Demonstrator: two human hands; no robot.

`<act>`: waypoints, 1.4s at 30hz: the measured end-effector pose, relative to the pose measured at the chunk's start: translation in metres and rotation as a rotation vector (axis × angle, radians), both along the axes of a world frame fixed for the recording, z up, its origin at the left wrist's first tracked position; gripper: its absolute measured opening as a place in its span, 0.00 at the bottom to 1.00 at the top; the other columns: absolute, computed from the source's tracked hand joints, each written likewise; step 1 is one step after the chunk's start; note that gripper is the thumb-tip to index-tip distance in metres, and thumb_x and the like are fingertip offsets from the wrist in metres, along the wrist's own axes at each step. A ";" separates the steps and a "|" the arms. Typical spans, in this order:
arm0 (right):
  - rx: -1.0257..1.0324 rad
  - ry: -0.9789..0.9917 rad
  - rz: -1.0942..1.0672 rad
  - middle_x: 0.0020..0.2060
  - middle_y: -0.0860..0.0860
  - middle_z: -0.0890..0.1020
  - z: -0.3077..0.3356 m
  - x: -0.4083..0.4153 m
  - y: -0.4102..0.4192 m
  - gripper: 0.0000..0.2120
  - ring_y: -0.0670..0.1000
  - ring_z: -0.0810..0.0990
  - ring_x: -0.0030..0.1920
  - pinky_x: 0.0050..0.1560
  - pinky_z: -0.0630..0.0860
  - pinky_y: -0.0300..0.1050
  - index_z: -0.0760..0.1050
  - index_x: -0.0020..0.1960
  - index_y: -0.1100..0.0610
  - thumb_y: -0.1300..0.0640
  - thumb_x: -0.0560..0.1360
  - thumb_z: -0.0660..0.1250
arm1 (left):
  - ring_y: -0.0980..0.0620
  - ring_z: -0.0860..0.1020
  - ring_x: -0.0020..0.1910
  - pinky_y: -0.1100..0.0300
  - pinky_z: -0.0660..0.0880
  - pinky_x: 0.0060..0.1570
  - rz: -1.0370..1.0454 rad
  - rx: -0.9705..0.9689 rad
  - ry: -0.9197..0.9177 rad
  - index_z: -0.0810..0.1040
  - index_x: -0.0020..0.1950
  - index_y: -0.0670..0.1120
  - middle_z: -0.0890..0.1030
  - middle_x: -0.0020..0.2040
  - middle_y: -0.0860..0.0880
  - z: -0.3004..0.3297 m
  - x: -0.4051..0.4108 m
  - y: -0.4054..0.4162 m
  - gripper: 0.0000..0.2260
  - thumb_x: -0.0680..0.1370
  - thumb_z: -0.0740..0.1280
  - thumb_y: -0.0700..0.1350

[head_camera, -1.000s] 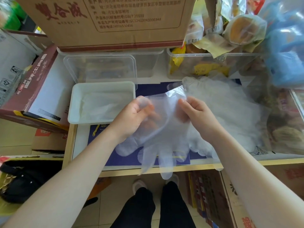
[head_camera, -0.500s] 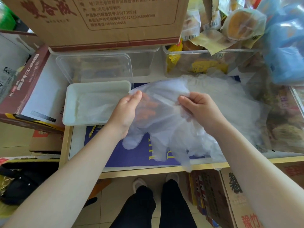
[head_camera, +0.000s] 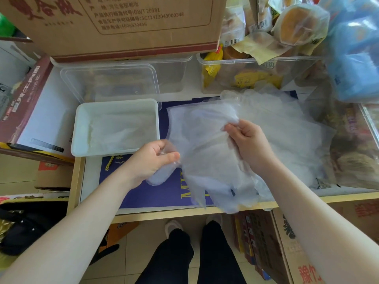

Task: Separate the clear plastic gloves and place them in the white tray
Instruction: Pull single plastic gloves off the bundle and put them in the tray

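Note:
A clear plastic glove [head_camera: 203, 144] is stretched between both hands above the blue mat, its fingers hanging toward the shelf's front edge. My left hand [head_camera: 152, 160] pinches the glove's thumb side near its lower left. My right hand [head_camera: 246, 140] grips its upper right part. A loose pile of clear gloves [head_camera: 287, 128] lies behind and to the right of my right hand. The white tray [head_camera: 82, 128] sits to the left with some clear gloves lying flat inside it.
A clear lidded container [head_camera: 110, 83] stands behind the tray and a cardboard box [head_camera: 123, 25] rests above it. A clear bin of packaged snacks [head_camera: 246, 74] is at the back right. A blue bag [head_camera: 356, 50] hangs at far right. Cartons stand on the left.
The glove has been pulled wider and flatter. My left hand dropped toward the front, off the tray's corner, and my right hand shifted right while still holding the glove.

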State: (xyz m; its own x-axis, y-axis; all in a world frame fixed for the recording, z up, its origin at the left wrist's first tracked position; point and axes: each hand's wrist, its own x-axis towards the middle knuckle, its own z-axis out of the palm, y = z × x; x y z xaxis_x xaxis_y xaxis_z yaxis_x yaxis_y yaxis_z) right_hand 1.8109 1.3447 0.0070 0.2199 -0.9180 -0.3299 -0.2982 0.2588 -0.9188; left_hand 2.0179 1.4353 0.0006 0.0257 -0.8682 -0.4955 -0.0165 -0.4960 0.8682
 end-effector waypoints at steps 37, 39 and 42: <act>0.137 -0.351 0.052 0.30 0.45 0.78 -0.009 -0.015 0.020 0.19 0.41 0.72 0.31 0.34 0.72 0.32 0.83 0.46 0.48 0.67 0.78 0.59 | 0.55 0.80 0.32 0.67 0.75 0.33 0.443 0.026 0.320 0.79 0.45 0.43 0.82 0.33 0.48 -0.010 -0.022 -0.012 0.12 0.81 0.57 0.39; 0.083 -0.342 0.126 0.30 0.43 0.79 -0.005 -0.014 0.021 0.23 0.41 0.74 0.32 0.35 0.72 0.33 0.84 0.43 0.45 0.69 0.77 0.58 | 0.56 0.81 0.34 0.65 0.75 0.34 0.465 0.055 0.366 0.79 0.44 0.44 0.83 0.34 0.51 -0.007 -0.024 -0.014 0.13 0.81 0.56 0.41; -0.058 -0.286 0.297 0.29 0.41 0.81 0.006 -0.017 0.021 0.27 0.39 0.78 0.32 0.37 0.74 0.32 0.83 0.33 0.44 0.73 0.68 0.58 | 0.55 0.81 0.36 0.64 0.75 0.32 0.477 0.139 0.399 0.78 0.45 0.45 0.83 0.33 0.53 -0.003 -0.024 -0.019 0.10 0.81 0.58 0.43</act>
